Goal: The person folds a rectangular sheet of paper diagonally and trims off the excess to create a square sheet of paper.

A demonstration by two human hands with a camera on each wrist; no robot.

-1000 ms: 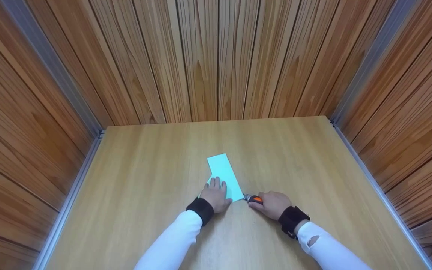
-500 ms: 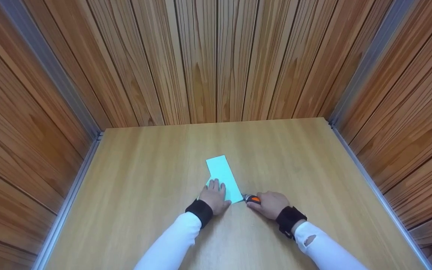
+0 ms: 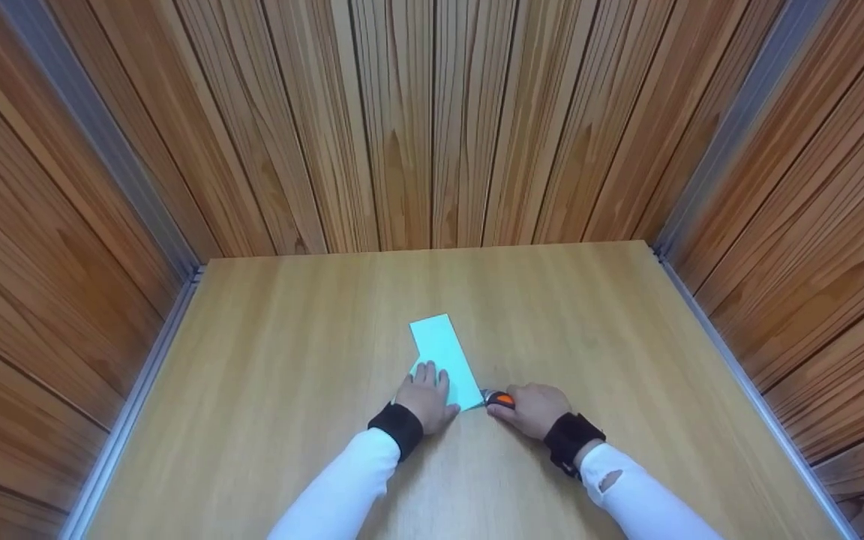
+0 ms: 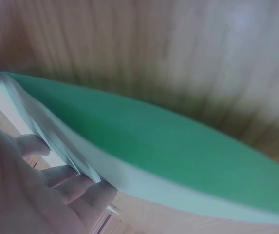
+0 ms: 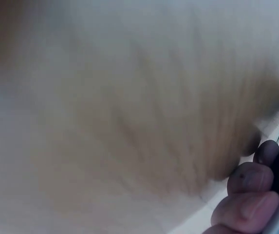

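A folded sheet of turquoise paper (image 3: 443, 349) lies slantwise on the table. My left hand (image 3: 423, 397) rests on its lower left part, fingers extended and spread, thumb near the bottom edge. In the left wrist view the paper's layers gape apart, with a darker green inner face (image 4: 154, 141) showing between them. My right hand (image 3: 541, 409) grips a utility knife (image 3: 504, 399) with an orange and dark handle, its front end right at the paper's lower right corner. In the right wrist view the curled fingers (image 5: 249, 207) wrap the knife; its blade is hidden there.
The wooden tabletop (image 3: 289, 337) surrounds the paper. Wood-plank walls (image 3: 402, 127) stand at the back and both sides, with metal rails (image 3: 132, 405) along the table's side edges. Dark bands (image 3: 398, 429) circle both wrists over white sleeves.
My right hand has moved slightly left with the utility knife, bringing its front end in at the paper's corner. My left hand stays on the paper. The head view has shifted a little.
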